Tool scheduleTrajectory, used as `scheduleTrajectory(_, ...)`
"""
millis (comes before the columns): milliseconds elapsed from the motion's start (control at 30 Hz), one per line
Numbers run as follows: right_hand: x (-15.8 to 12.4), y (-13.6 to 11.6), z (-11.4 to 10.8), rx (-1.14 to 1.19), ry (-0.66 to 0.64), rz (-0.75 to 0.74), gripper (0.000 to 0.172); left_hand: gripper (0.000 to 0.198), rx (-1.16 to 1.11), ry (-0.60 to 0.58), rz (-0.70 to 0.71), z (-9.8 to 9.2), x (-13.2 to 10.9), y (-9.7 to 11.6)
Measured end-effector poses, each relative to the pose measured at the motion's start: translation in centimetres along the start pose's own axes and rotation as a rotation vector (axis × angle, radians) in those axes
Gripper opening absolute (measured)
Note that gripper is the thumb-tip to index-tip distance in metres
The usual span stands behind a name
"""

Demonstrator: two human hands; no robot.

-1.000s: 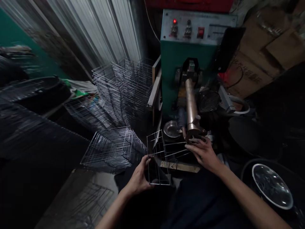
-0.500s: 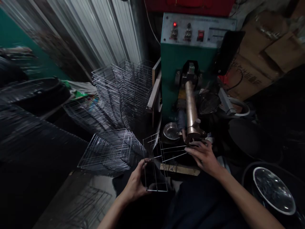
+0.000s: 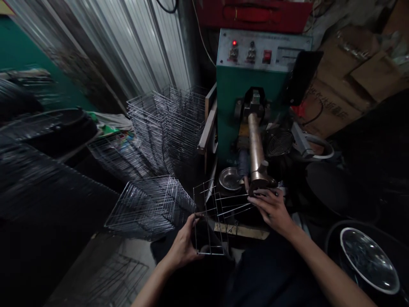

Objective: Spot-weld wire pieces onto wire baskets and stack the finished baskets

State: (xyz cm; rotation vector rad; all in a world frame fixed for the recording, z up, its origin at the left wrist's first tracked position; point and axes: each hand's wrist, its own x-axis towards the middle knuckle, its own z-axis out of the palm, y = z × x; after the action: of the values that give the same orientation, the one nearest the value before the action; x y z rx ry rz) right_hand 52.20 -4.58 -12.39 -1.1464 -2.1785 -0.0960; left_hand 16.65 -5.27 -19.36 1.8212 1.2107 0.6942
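From the head view, the left grip (image 3: 182,244) is closed narrowly around the near edge of a wire frame (image 3: 208,221), which stands on end at the grip's right, tilted slightly. Thin wire rods (image 3: 234,204) run from the frame across to the right grip (image 3: 271,209), whose curled fingers (image 3: 259,199) hold their far ends in a narrow pinch. The frame and rods therefore span the gap between the 2 hands, and the hold seems meant to keep them aligned and close to the foot of a copper-coloured electrode (image 3: 256,145), which stands just beyond the right grip.

The electrode is mounted on a green machine cabinet (image 3: 243,106), topped by a control panel (image 3: 263,50) with a lit red lamp. A steel dish (image 3: 228,179) sits beside the electrode's foot, and a wooden strip (image 3: 241,230) lies below the rods. To the left rise 2 stacks of wire frames (image 3: 150,207), backed by a corrugated metal wall (image 3: 128,42). Cardboard boxes (image 3: 338,102) fill the upper right, and a round steel bowl (image 3: 369,260) sits at lower right.
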Motion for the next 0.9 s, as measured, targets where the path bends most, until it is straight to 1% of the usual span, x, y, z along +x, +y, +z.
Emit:
scheduleTrajectory(67, 0.0, 0.0, 0.2, -0.005, 0.002, 0.006, 0.041, 0.089, -0.036, -0.013, 0.008, 0.0, 0.4, 0.0)
scheduleTrajectory(133, -0.1, 0.0, 0.4, -0.009, 0.005, 0.014, 0.039, 0.081, -0.071, -0.033, 0.018, 0.0, 0.6, 0.1)
scheduleTrajectory(200, -0.2, 0.0, 0.4, -0.009, 0.015, 0.033, 0.036, 0.076, -0.078, -0.028, 0.026, -0.1, 0.5, 0.3)
scheduleTrajectory(267, -0.2, 0.2, 0.1, 0.017, 0.017, 0.057, 0.03, 0.08, -0.051, -0.011, 0.031, -0.3, 0.3, 0.4)
scheduleTrajectory(367, 0.0, 0.7, -0.6, 0.093, -0.006, 0.084, 0.022, 0.087, -0.028, -0.033, 0.022, -0.8, 0.2, 0.7)
scheduleTrajectory(433, 0.3, 1.0, -0.8, 0.126, 0.0, 0.082, 0.02, 0.088, -0.04, -0.045, 0.023, -1.3, 0.5, 0.8)
scheduleTrajectory(600, 1.0, 1.6, -0.3, 0.116, 0.055, 0.07, 0.019, 0.087, -0.055, -0.059, 0.01, -2.2, 2.1, 0.4)
scheduleTrajectory(800, 1.2, 2.2, 0.2, 0.11, 0.057, 0.069, 0.017, 0.096, -0.058, -0.089, -0.007, -2.8, 3.3, -0.5)
scheduleTrajectory(900, 1.2, 2.3, 0.5, 0.087, 0.069, 0.065, 0.017, 0.089, -0.141, -0.121, -0.017, -2.7, 3.5, -0.8)
